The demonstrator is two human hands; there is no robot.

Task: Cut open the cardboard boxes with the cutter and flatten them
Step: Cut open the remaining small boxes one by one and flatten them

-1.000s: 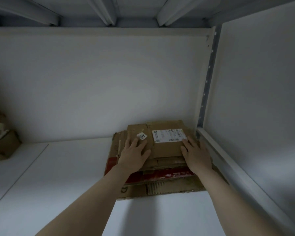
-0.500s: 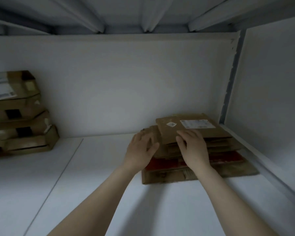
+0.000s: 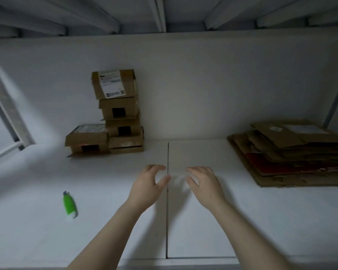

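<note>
Now both hands are free: the left hand (image 3: 146, 189) and the right hand (image 3: 205, 187) hover side by side, a little apart, over the white shelf surface (image 3: 261, 221) at mid-frame, fingers loosely curled round nothing. The green cutter (image 3: 69, 205) lies at lower left, well apart from either hand. The uncut boxes (image 3: 117, 114) stand stacked left of centre against the back wall, and the flattened pile (image 3: 287, 152) sits at the right. The tall column of boxes looks uneven, so dragging out a lower one would likely tip the rest; taking the top one seems safer. A careless reach for the cutter could meet its blade end, since whether the blade is out is too small to tell. The right fingertips are smeared by blur, the flattened pile runs off the right edge, and how the boxes are sealed I cannot tell.
</note>
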